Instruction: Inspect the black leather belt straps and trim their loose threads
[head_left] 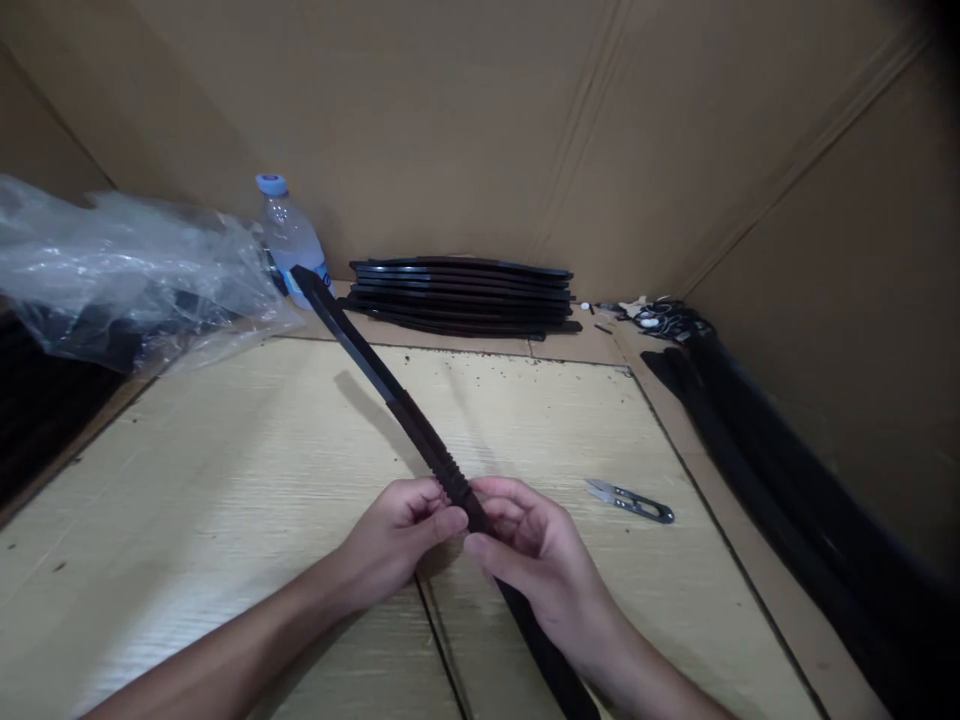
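Note:
A long black strip (375,375) with a ribbed middle section runs from the far left, near the bottle, down between my hands and on under my right wrist. My left hand (397,540) pinches it at the ribbed part, fingers closed round it. Just to the right, my right hand (529,555) grips the same strip with thumb and fingers. Both hands are held over a pale wooden board (225,500).
Small thread snips (630,500) lie on the board right of my hands. A stack of black strips (461,295) rests against the cardboard back wall. A water bottle (289,240) and crumpled clear plastic (127,270) sit at left. More black strips (787,480) lie along the right side.

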